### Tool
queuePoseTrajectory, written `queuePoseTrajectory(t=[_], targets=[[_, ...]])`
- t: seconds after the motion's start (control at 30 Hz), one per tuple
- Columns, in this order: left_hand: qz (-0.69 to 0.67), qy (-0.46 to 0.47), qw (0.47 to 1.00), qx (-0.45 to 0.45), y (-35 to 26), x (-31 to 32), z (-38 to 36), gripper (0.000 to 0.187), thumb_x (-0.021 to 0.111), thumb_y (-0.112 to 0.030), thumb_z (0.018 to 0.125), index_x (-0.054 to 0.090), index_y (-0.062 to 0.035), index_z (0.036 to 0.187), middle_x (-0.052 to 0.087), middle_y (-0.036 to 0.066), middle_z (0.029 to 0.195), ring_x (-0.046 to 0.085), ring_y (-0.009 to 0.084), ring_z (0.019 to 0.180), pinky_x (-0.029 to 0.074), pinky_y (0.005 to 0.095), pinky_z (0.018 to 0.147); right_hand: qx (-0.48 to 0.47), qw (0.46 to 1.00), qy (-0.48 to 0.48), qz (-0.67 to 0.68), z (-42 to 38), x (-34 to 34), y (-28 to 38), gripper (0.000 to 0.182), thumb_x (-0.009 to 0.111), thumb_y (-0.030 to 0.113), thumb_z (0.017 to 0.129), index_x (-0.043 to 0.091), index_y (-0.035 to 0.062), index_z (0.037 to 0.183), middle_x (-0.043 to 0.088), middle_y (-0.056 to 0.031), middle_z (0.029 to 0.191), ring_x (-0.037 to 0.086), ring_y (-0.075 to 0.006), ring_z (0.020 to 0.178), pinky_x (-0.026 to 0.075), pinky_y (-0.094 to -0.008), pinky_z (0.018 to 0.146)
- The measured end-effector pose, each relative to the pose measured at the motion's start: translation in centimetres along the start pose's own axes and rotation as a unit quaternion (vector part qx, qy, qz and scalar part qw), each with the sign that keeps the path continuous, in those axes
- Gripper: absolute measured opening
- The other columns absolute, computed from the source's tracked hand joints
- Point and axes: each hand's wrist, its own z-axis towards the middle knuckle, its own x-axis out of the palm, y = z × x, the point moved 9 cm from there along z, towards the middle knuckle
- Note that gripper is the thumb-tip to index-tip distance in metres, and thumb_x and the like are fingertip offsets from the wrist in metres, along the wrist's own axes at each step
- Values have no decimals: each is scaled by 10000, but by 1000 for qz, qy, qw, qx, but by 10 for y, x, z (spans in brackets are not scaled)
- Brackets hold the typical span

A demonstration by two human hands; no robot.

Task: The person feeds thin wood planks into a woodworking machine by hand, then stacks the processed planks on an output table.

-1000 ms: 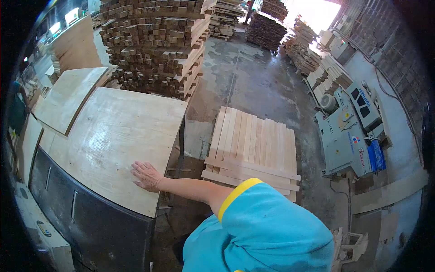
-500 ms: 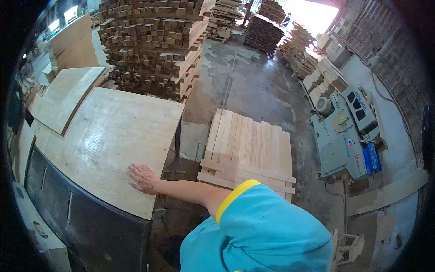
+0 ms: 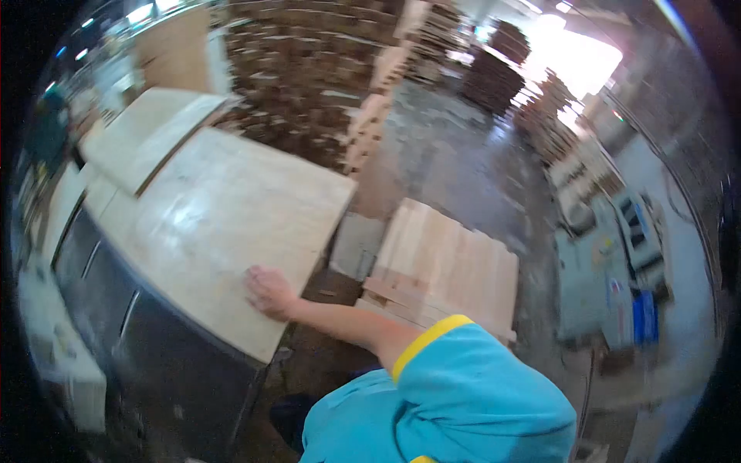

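Wooden board (image 3: 224,247), pale and smooth (glare-spotted), lies under an unclenched, empty hand (image 3: 270,293)

A tall stack of sawn timber (image 3: 301,85) rises at back left, an upright wooden panel (image 3: 171,50) beside it. Farther across the concrete floor (image 3: 448,139) sits a darker timber pile (image 3: 494,81); right, a grey-green machine (image 3: 590,270).

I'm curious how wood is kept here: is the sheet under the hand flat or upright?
Flat: the sheet shows its broad face upward, and the hand rests on it.
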Motion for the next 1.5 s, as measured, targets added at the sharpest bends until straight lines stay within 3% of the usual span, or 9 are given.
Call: queuePoseTrajectory(t=[0.03, 0.07, 0.1, 0.13, 0.27, 0.43, 0.77, 1.37, 1.5], targets=[[50, 155, 984, -73, 1, 14, 7, 530, 486, -425, 891, 554, -41, 1250, 563, 186, 1242, 579, 294, 1072, 457, 460, 932, -2, 999, 24, -28, 1, 6, 2, 478, 545, 339, 876, 487, 33, 1239, 436, -165, 1346, 398, -322, 1256, 314, -459, 1037], [172, 60, 983, -34, 76, 46, 39, 394, 510, -260, 904, 578, -11, 1202, 584, 176, 1199, 566, 330, 1085, 447, 449, 924, -9, 997, 49, -53, 2, 6, 1, 471, 560, 326, 864, 493, 26, 1222, 461, -169, 1319, 434, -332, 1219, 333, -452, 1021], [158, 26, 987, 11, 66, 31, 34, 400, 510, -255, 900, 568, -13, 1213, 576, 177, 1210, 547, 331, 1116, 433, 455, 940, -59, 997, 35, 41, 4, 5, -1, 439, 565, 302, 857, 502, 19, 1186, 468, -187, 1296, 446, -350, 1196, 351, -444, 1001], [177, -3, 983, 38, 86, 43, 42, 386, 498, -267, 910, 575, -34, 1207, 571, 160, 1223, 535, 325, 1137, 420, 452, 947, -38, 999, 12, -14, 6, -12, 11, 417, 557, 294, 862, 510, 12, 1165, 460, -199, 1290, 427, -354, 1213, 354, -444, 992], [155, 51, 987, -9, 78, 38, 34, 407, 440, -290, 951, 488, -64, 1285, 427, 122, 1392, 383, 296, 1298, 290, 550, 1034, -42, 996, 57, -53, 11, -18, 18, 449, 526, 321, 889, 493, 13, 1214, 423, -205, 1346, 390, -362, 1251, 328, -466, 1005], [159, 74, 983, -47, 72, 33, 30, 410, 432, -312, 962, 449, -94, 1309, 372, 102, 1441, 273, 262, 1377, 224, 542, 1094, 3, 991, 96, -92, 13, -15, 18, 481, 483, 356, 915, 450, 53, 1286, 385, -167, 1398, 312, -340, 1328, 272, -477, 1059], [123, 62, 989, -60, 80, 36, 29, 421, 457, -311, 941, 455, -85, 1296, 373, 103, 1434, 274, 284, 1372, 198, 539, 1106, 30, 989, 127, -76, 12, -13, 16, 494, 480, 361, 918, 425, 70, 1313, 350, -157, 1429, 261, -332, 1364, 224, -513, 1088], [104, 58, 991, -60, 81, 35, 30, 426, 473, -297, 936, 446, -73, 1298, 366, 102, 1432, 255, 283, 1376, 170, 534, 1120, -1, 991, 108, -81, 13, -13, 18, 517, 495, 342, 908, 422, 49, 1328, 363, -165, 1415, 285, -325, 1347, 233, -483, 1073], [59, 16, 996, -61, 89, 34, 32, 434, 477, -301, 939, 437, -61, 1298, 367, 107, 1425, 300, 291, 1349, 184, 542, 1111, 8, 990, 117, -80, 13, -9, 15, 506, 491, 342, 916, 435, 46, 1322, 359, -169, 1424, 279, -328, 1352, 223, -490, 1076]])
